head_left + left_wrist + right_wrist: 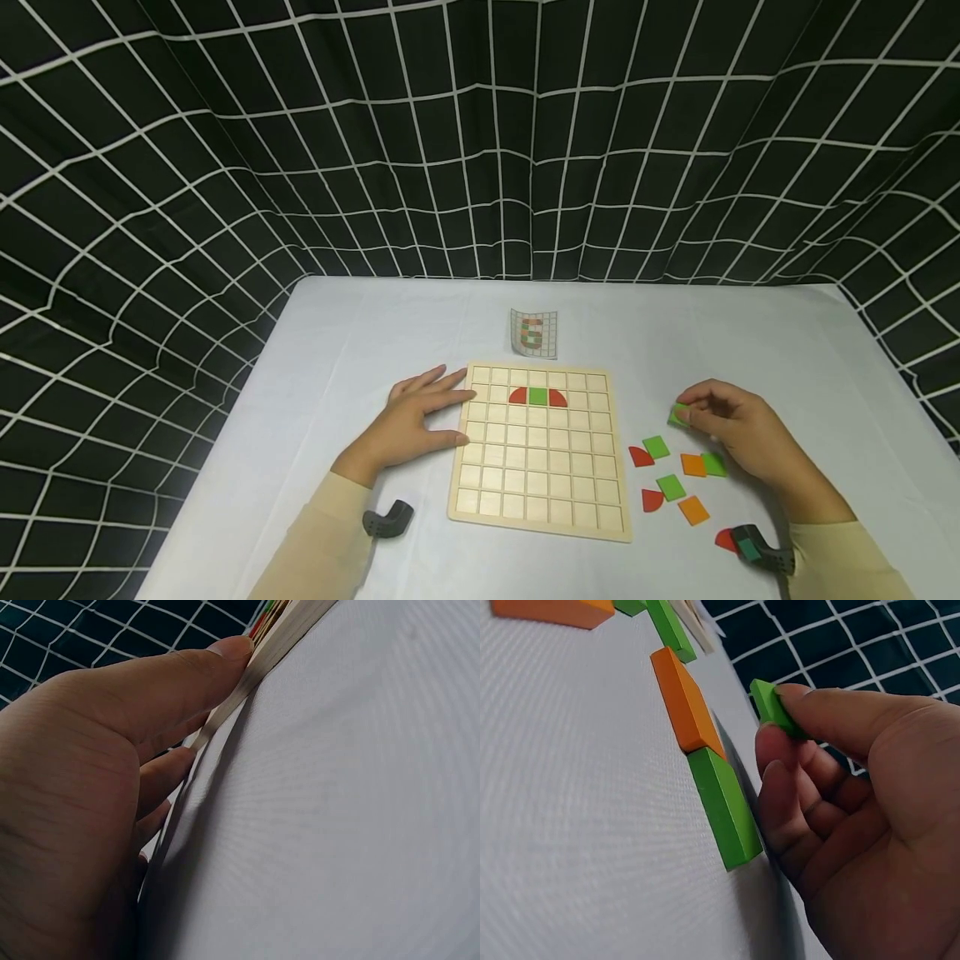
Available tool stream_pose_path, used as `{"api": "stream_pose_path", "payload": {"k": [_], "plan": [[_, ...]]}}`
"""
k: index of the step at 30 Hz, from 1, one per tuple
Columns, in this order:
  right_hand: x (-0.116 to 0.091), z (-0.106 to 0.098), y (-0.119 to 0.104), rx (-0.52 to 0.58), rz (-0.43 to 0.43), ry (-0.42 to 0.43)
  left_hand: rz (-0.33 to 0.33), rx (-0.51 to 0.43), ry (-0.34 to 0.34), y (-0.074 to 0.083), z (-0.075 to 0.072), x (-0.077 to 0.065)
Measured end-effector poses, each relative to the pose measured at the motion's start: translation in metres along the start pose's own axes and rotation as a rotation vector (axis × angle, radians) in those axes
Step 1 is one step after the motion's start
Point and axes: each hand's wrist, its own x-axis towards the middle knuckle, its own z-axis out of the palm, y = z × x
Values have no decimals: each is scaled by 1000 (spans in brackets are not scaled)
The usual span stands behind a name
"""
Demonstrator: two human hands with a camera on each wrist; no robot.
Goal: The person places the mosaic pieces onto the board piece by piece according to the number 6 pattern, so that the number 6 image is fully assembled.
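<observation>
A pale wooden grid board lies on the white table. Near its top, a green square tile sits between two red quarter-round tiles. My left hand rests at the board's left edge, fingers spread, with thumb and index fingertip touching the rim. Right of the board, my right hand pinches a green square tile between thumb and fingers. Below that hand lie loose tiles: green squares, orange squares and red quarter-rounds.
A small printed card with a coloured grid pattern stands behind the board, slightly curled. Another red tile lies partly hidden by the right wrist camera. A black cloth with white grid lines hangs around the table's far edge and sides.
</observation>
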Motion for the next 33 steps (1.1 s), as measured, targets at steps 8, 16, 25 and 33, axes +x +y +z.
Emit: {"api": "stream_pose_path", "payload": {"k": [8, 16, 25, 33], "plan": [[-1, 0, -4, 57, -13, 18, -12, 6, -4, -2, 2, 1], [-2, 0, -12, 46, 2, 11, -3, 2, -4, -2, 2, 1], [-4, -1, -23, 66, -15, -16, -6, 0, -10, -3, 2, 1], [-8, 0, -45, 79, -35, -65, 9, -5, -1, -2, 1, 2]]}}
